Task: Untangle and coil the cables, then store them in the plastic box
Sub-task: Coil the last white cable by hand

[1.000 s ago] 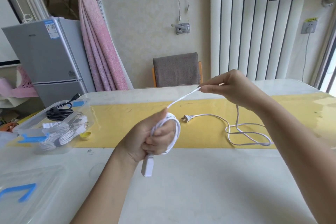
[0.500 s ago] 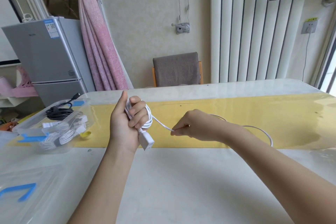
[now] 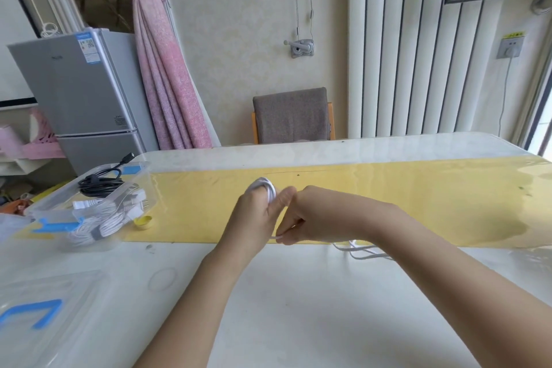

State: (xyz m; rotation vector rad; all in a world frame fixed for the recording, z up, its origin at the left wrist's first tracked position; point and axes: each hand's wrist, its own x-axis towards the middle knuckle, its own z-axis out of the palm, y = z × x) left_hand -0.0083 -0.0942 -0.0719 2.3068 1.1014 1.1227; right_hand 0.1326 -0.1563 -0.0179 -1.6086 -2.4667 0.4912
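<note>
At the near left corner of the pale glossy table [image 3: 298, 293] lies a clear plastic lid with a blue handle [image 3: 44, 308]. Behind it stands the clear plastic box [image 3: 50, 203], without lid. Inside it I see a coiled black cable [image 3: 98, 182] at the back, with one end standing out over the rim, and several coiled white cables [image 3: 101, 218] toward the front. Just beside the box, on the right, lies a small yellow round cap [image 3: 143, 222], at the edge of the long yellow mat [image 3: 388, 188] which runs across the table.

In the middle, above the near edge of the mat, the two hands are together. The left hand [image 3: 254, 218] has the fingers curled round a small coil of thin white cable [image 3: 264, 185], which shows over the top of the hand. The right hand [image 3: 313, 215] touches the left one and pinches a strand of the same cable between thumb and fingertips (the picture is blurred here). The loose rest of the cable [image 3: 361, 251] lies in loops on the table, partly hidden under the right forearm.
</note>
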